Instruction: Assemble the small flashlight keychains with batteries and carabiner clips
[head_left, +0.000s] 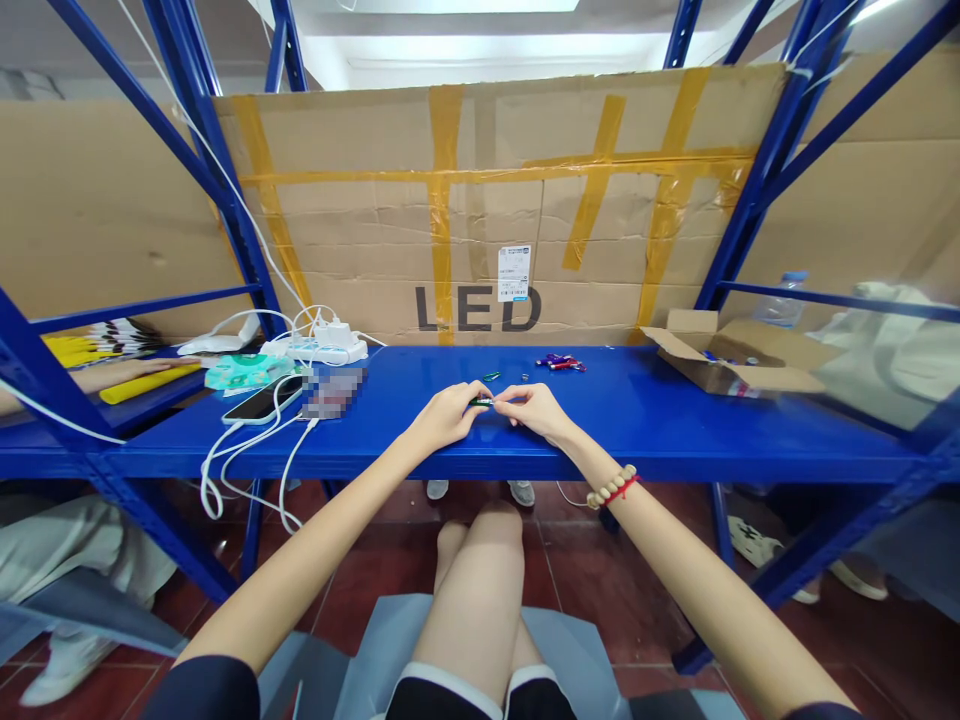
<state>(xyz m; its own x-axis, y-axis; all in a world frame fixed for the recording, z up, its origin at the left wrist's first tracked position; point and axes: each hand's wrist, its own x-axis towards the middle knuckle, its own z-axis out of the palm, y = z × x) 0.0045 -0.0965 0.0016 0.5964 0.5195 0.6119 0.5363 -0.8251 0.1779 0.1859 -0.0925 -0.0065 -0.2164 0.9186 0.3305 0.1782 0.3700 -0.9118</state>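
Note:
Above the front part of the blue table [622, 420], my two hands meet at the fingertips. My left hand [452, 413] pinches a small, shiny green and silver piece [481, 402], too small to name. The thumb and fingers of my right hand [537, 410] are closed at that piece's right end; whether they grip it or a tiny part is unclear. Just beyond my fingers lie another small green piece [491, 377] and a tiny silver piece [525, 378]. Farther back sits a small heap of shiny purple and red pieces [561, 363].
On the left are a phone [262, 402], white cables, a power strip [326, 345] and a teal packet [240, 372]. An open cardboard box [739, 355] stands right. Blue posts and a cardboard wall [360, 240] enclose the table. Another person's arm [127, 374] shows far left.

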